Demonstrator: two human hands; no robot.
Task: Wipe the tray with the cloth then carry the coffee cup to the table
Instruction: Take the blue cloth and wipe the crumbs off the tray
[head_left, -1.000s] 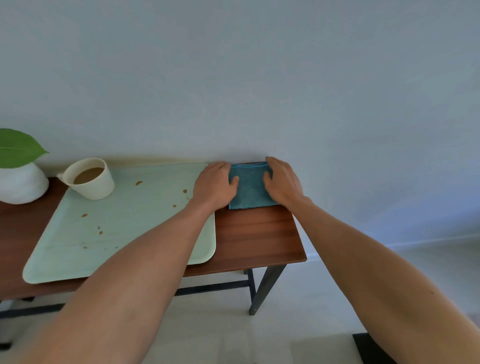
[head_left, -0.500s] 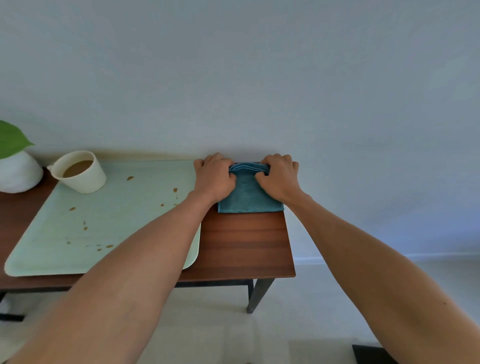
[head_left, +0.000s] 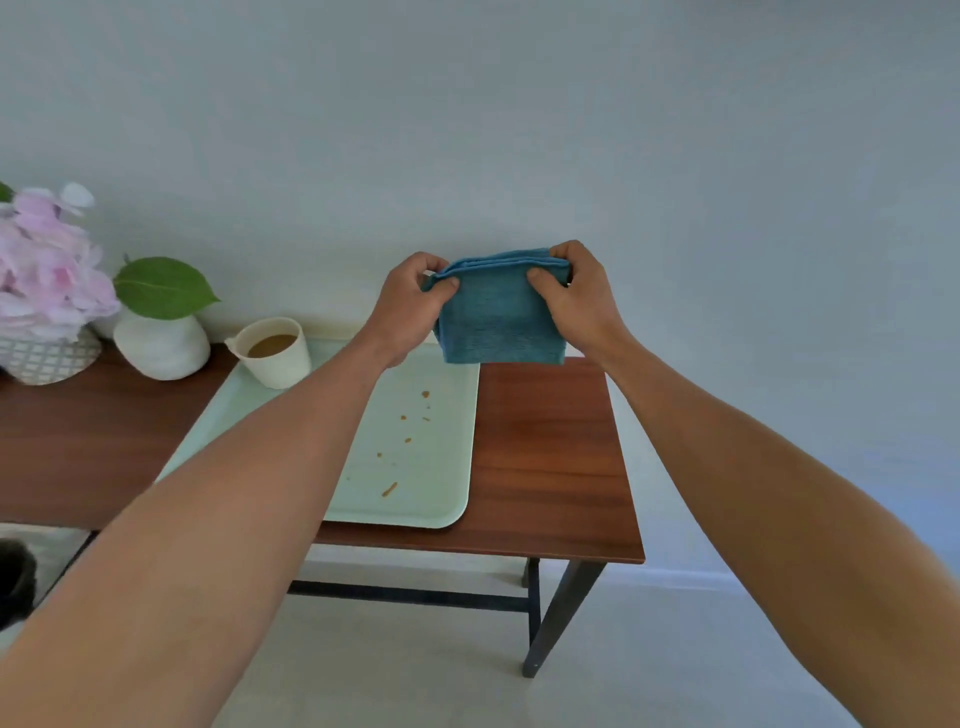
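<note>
A folded blue cloth (head_left: 498, 317) hangs in the air above the table's far right corner. My left hand (head_left: 410, 306) pinches its upper left edge and my right hand (head_left: 579, 299) pinches its upper right edge. Below and to the left lies the pale green tray (head_left: 421, 467), dotted with several brown spots. A white coffee cup (head_left: 275, 351) with brown coffee inside stands on the tray's far left corner. My left forearm crosses over much of the tray and hides its left part.
The wooden table (head_left: 545, 457) stands against a plain wall, its right edge near my right forearm. A white vase (head_left: 161, 345) with a green leaf and a patterned pot of pink flowers (head_left: 47, 291) stand at the far left. Pale floor lies below.
Both hands have closed on the cloth's far edge and lifted it off the table; it now hangs folded between them. The view has shifted left, showing the flowers.
</note>
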